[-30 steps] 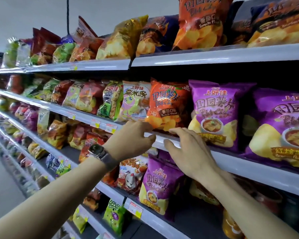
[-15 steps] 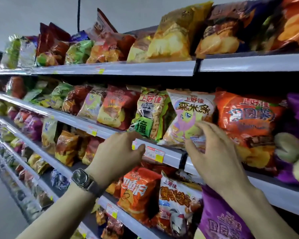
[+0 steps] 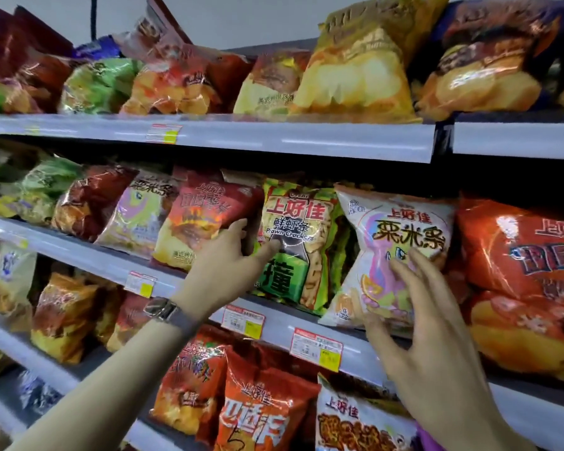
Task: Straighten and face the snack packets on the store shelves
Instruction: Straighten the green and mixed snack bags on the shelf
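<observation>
On the middle shelf (image 3: 189,281) a green prawn-cracker packet (image 3: 298,229) stands upright, facing out. To its right leans a tilted white and pink packet (image 3: 401,232). My left hand (image 3: 228,265), with a watch on its wrist, reaches between a red packet (image 3: 202,219) and the green one. Its forefinger touches the green packet's front and its thumb lies by the red packet. My right hand (image 3: 430,320) lies with spread, straight fingers on the lower front of the white packet, thumb at the packet's bottom edge.
A large orange packet (image 3: 521,271) stands right of the white one. Yellow and orange bags (image 3: 355,70) crowd the top shelf, and more snack packets (image 3: 258,411) fill the shelf below. Price tags (image 3: 316,348) hang on the shelf rails.
Both hands have moved left along the shelf, off the shelf rail by the orange and purple bags. The left hand rose to the green packet; the right settled on the white one.
</observation>
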Motion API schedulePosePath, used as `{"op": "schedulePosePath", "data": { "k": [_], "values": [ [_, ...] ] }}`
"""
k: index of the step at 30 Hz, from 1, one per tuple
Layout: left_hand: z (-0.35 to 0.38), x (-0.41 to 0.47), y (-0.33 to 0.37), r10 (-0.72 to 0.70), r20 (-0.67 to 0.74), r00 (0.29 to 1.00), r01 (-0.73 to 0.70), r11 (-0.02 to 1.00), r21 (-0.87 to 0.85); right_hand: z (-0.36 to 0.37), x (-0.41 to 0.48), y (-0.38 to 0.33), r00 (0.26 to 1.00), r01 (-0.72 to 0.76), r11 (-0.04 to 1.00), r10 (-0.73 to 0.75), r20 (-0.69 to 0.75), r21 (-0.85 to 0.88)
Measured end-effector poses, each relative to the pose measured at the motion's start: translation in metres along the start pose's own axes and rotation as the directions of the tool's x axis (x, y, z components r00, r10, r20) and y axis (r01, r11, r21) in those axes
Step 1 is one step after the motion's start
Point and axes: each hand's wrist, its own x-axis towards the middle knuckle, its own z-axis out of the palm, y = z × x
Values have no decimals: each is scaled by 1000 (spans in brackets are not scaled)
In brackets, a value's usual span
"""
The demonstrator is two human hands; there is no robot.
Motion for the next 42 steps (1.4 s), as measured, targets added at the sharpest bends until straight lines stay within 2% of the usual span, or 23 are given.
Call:
{"op": "schedulePosePath", "data": {
  "k": [3, 6, 10, 14, 20, 23, 26, 29, 34, 37, 39, 40, 42],
  "values": [
    [13, 16, -7, -42, 39, 998, 50, 972, -231, 5, 0, 0, 1000, 15, 1000, -15, 3, 4],
    [20, 29, -11, -110, 179, 978, 178, 887, -426, 0, 1, 2, 1000, 12, 999, -13, 21, 47],
    [23, 35, 2, -78, 318, 945, 255, 785, -564, -6, 2, 6, 999, 14, 994, -17, 31, 109],
    [21, 38, 9, -12, 333, 943, 227, 755, -615, -5, 2, 8, 996, -44, 998, 40, 84, 53],
    [23, 39, 7, 21, 311, 950, 197, 733, -651, -1, 1, 5, 993, -100, 995, 101, 64, -16],
    [14, 42, 10, 8, 226, 974, 144, 750, -645, 6, 2, 1, 988, -151, 988, 151, 18, -20],
    [-8, 48, 10, 16, 137, 990, 77, 762, -643, 13, 3, -6, 980, -192, 980, 194, 37, -45],
    [-31, 46, -3, 15, 105, 994, 55, 777, -628, 15, 7, -14, 964, -259, 965, 261, 51, -37],
    [-52, 35, -45, -65, 128, 990, 131, 769, -626, 30, 14, -28, 981, -192, 979, 193, 10, -63],
    [-60, 31, -61, -82, 116, 990, 138, 744, -654, 37, 22, -33, 982, -167, 986, 168, -85, 20],
    [-65, 30, -64, -69, 85, 994, 107, 767, -632, 37, 29, -30, 961, -230, 971, 236, -147, 61],
    [-67, 30, -65, -63, 73, 995, 94, 782, -616, 35, 34, -27, 945, -298, 952, 304, -124, 67],
    [-72, 30, -67, -47, 70, 996, 80, 787, -612, 30, 44, -27, 880, -473, 874, 475, 10, 113]
  ]
}}
